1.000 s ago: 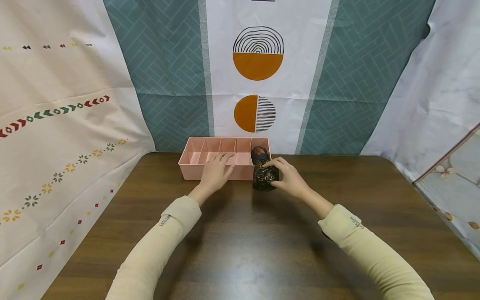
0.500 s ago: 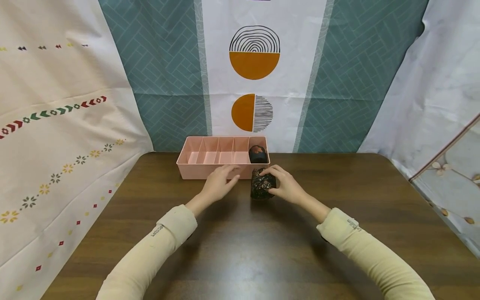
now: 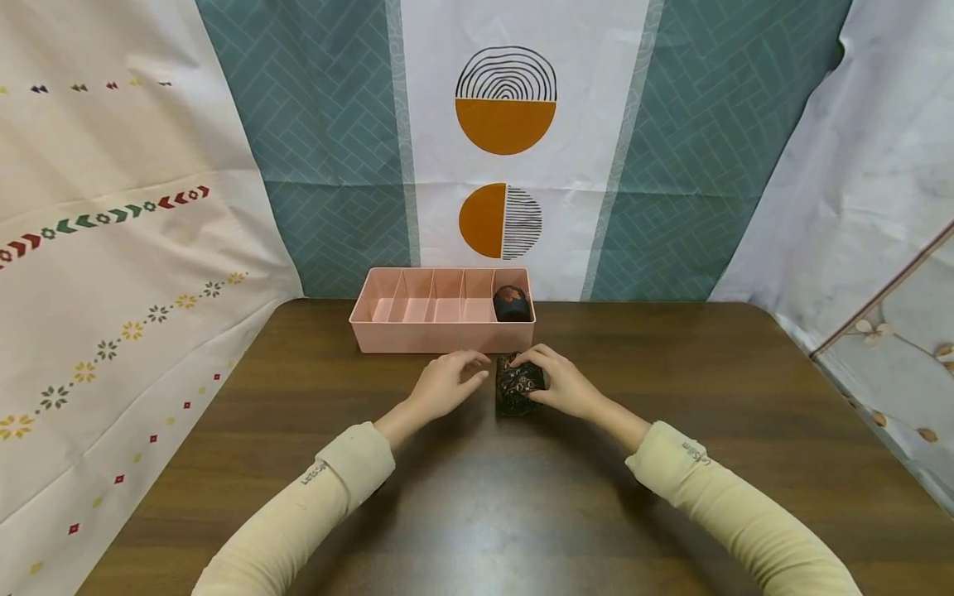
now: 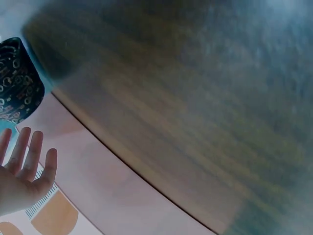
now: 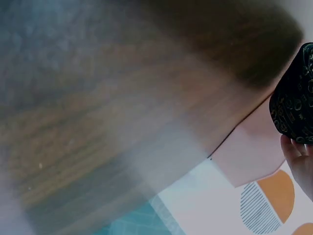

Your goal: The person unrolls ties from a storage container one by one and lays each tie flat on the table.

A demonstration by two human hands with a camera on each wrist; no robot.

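Observation:
A black bundle (image 3: 513, 397) with a gold pattern, roughly cylindrical, is in front of the pink box's right end. My right hand (image 3: 564, 386) grips it from the right, thumb on the near side and fingers on the far side. My left hand (image 3: 445, 386) is just to its left, palm toward it, with a small gap between. In the left wrist view the left hand's fingers (image 4: 35, 149) are spread and relaxed, beside the bundle. The pink divided box (image 3: 440, 338) holds a dark rounded bundle (image 3: 512, 308) with a reddish leaf print in its rightmost compartment.
The box stands near the back edge of the dark wooden table (image 3: 477, 505). Behind it hangs a patterned curtain (image 3: 335, 149). Pale cloths (image 3: 119, 248) hang at the left and right sides.
My right hand has brought the black bundle from the box's front right corner toward me. My left hand has drawn back from over the box's front and shifted beside the bundle.

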